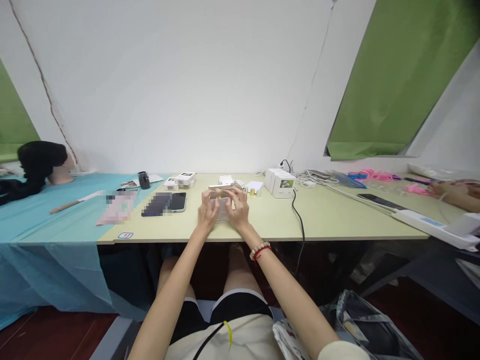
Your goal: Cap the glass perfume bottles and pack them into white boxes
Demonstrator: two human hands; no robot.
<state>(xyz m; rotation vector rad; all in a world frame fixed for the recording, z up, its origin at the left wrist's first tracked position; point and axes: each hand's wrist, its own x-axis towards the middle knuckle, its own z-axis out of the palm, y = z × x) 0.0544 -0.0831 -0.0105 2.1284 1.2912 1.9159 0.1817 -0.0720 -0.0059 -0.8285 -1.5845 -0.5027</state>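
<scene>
Above the front part of the pale yellow table point(337, 220), my left hand point(207, 210) and my right hand point(238, 207) grip a small see-through plastic piece point(222, 212) from both sides. It looks like a clear box or pouch, but its exact kind cannot be made out. Fingers of both hands curl over its upper edge, thumbs facing each other. Something small and gold shows between the thumbs. Just beyond my right hand stands a gold spool-like item point(252, 192) beside a white card point(255, 185).
White boxes point(279, 183) stand right of my hands; smaller ones point(185, 178) lie back left. A phone point(178, 202) lies left. A black cable point(300, 220) hangs over the front edge. Further right are a power strip point(431, 227) and another person's hand point(453, 192).
</scene>
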